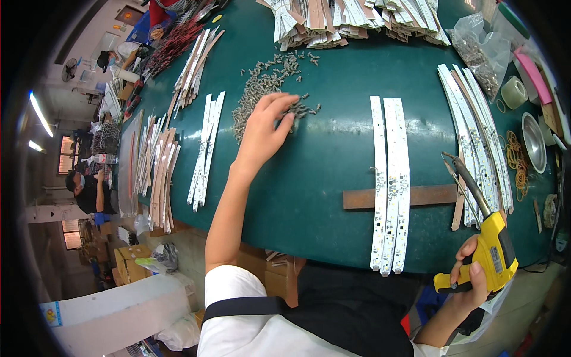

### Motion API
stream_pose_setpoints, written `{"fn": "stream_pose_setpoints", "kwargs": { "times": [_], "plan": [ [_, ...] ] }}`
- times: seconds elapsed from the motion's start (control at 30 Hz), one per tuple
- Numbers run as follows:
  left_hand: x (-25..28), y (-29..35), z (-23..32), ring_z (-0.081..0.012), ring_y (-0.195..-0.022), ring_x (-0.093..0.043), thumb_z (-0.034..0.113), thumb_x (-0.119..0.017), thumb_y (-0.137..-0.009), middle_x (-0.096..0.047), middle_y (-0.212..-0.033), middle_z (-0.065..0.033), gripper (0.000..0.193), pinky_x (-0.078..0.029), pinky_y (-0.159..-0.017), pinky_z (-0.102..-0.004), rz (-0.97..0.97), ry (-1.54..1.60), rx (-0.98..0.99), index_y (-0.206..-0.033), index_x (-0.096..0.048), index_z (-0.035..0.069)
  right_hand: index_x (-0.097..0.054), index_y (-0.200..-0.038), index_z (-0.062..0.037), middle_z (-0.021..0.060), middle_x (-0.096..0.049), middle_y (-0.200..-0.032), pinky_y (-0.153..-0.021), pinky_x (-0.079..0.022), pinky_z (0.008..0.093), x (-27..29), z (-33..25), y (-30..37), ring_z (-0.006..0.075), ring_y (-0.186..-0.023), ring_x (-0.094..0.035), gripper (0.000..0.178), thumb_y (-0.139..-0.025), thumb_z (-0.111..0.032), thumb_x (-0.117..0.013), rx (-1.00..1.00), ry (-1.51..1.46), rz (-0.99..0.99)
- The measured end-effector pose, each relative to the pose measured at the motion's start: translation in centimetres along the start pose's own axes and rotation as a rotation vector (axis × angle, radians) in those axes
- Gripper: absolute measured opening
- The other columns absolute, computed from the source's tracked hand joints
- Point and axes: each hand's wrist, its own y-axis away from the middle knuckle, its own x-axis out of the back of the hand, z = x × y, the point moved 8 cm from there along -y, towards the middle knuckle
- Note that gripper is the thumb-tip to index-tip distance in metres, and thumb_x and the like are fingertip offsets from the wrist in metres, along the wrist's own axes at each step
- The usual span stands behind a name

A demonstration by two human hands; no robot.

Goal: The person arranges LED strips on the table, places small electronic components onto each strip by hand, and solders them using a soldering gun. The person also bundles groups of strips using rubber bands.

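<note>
My left hand [267,126] reaches over a pile of small grey metal parts [248,101] on the green table. Its thumb and fingers are apart, the tips close to a few loose parts at the pile's right side. My right hand [473,275] grips a yellow and black soldering gun [498,253] at the table's front right, its metal tip pointing up and away. Between the hands, three white LED circuit strips [393,178] lie side by side across a flat brown bar [437,196]. Their near ends reach the table's front edge.
More white strips [479,143] lie stacked at the right, beside rubber bands [516,163], a metal bowl [534,143] and a bag of small parts [482,53]. Strip heaps [351,21] fill the far edge; bundles [206,152] lie left. Other people [92,190] sit farther left.
</note>
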Motion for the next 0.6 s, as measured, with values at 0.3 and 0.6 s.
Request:
{"fn": "stream_pose_setpoints", "kwargs": {
  "times": [0.3, 0.6],
  "plan": [
    [2.1, 0.2, 0.9, -0.0135, -0.071, -0.058, 0.003, -0.059, -0.085, -0.063, -0.088, -0.0061, 0.014, -0.047, -0.065, -0.0257, 0.132, -0.072, 0.011, -0.096, -0.067, 0.004, -0.030, -0.133, 0.0124, 0.0179, -0.048, -0.090, -0.041, -0.044, 0.0171, 1.0, 0.0, 0.6, 0.0165, -0.078, -0.048, 0.061, -0.080, -0.008, -0.054, 0.000, 0.012, 0.014],
    [0.5, 6.8, 2.5, -0.0226, -0.085, -0.064, -0.001, -0.062, -0.082, -0.061, -0.095, -0.0105, 0.023, -0.052, -0.074, -0.0323, -0.224, -0.186, 0.102, -0.104, -0.063, 0.003, -0.032, -0.130, 0.0135, 0.0174, -0.047, -0.090, -0.041, -0.044, 0.0167, 1.5, 0.3, 0.3, 0.0147, -0.078, -0.047, 0.059, -0.080, -0.010, -0.054, 0.002, 0.013, -0.023]
  ]
}}
